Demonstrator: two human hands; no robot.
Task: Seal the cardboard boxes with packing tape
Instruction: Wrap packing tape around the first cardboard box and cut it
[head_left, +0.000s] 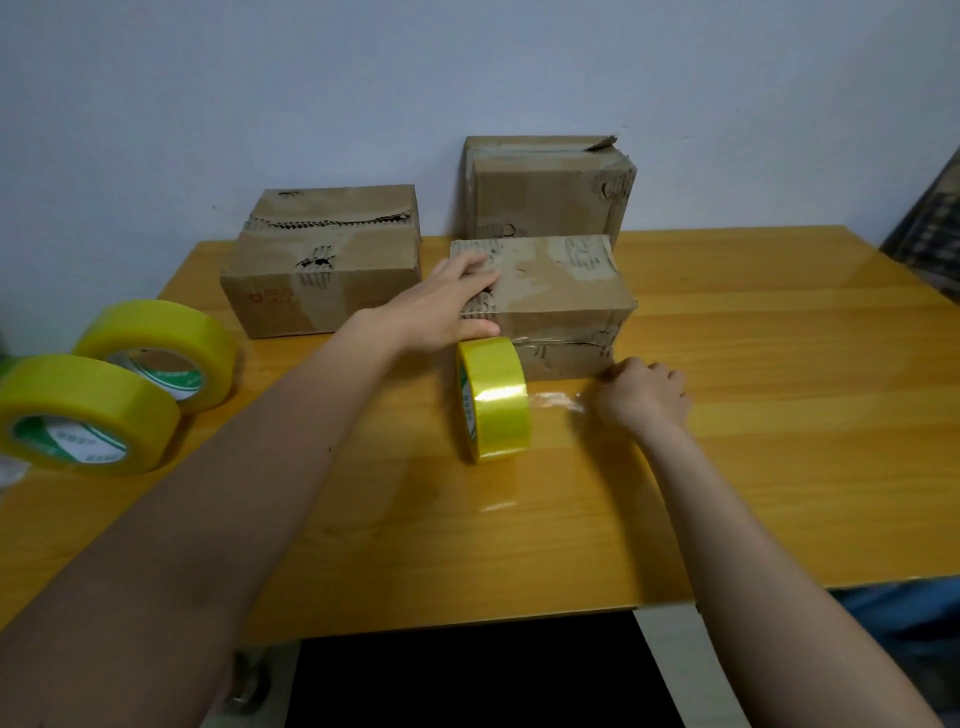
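Tape roll (493, 399) upright btwn left hand (451, 306) & right hand (644, 397).

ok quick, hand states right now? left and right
Left hand: open, fingers straight, pressing on the near cardboard box.
Right hand: closed, pinching the free end of the tape strip pulled from the upright roll.

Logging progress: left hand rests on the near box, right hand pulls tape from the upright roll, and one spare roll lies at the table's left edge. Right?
Not quite: the head view shows two spare rolls there. The left hand, near box, right hand and upright roll are as stated.
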